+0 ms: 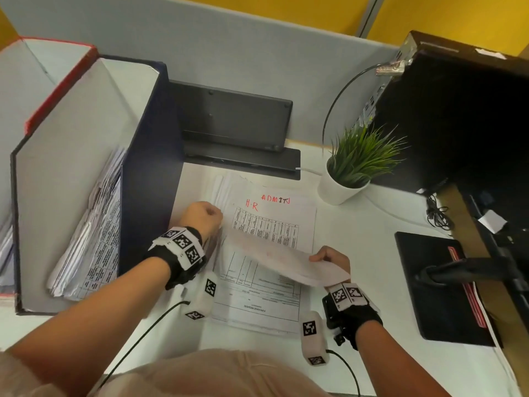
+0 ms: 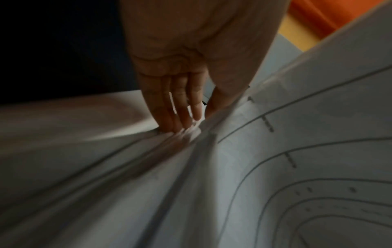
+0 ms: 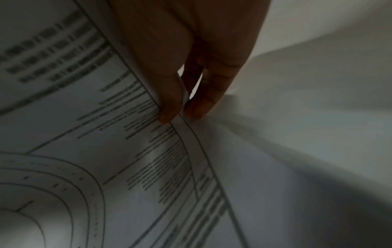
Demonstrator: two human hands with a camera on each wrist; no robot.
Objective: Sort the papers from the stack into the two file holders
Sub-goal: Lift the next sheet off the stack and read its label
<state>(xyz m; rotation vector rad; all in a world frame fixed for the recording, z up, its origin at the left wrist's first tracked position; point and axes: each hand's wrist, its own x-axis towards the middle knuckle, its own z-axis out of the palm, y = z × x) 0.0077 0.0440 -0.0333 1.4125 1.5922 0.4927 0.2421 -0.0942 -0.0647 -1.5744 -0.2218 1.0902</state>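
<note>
A stack of printed papers (image 1: 266,296) lies flat on the white desk in front of me. Red handwriting on its far sheets reads "H.R" and "ADMIN". My right hand (image 1: 329,257) pinches the right edge of the top sheet (image 1: 274,256), between thumb and fingers (image 3: 197,110). The sheet curls up off the stack. My left hand (image 1: 203,214) is at the stack's left edge, with straight fingertips (image 2: 182,120) pressing the fanned sheet edges. A navy file holder (image 1: 148,138) stands to the left with papers (image 1: 94,239) inside. A red-edged holder (image 1: 57,81) stands beyond it.
A potted plant (image 1: 352,170) stands right of the stack's far end. A black keyboard (image 1: 234,118) leans on the grey partition behind. A black computer case (image 1: 458,124) and a black pad (image 1: 438,282) are on the right, with cables nearby.
</note>
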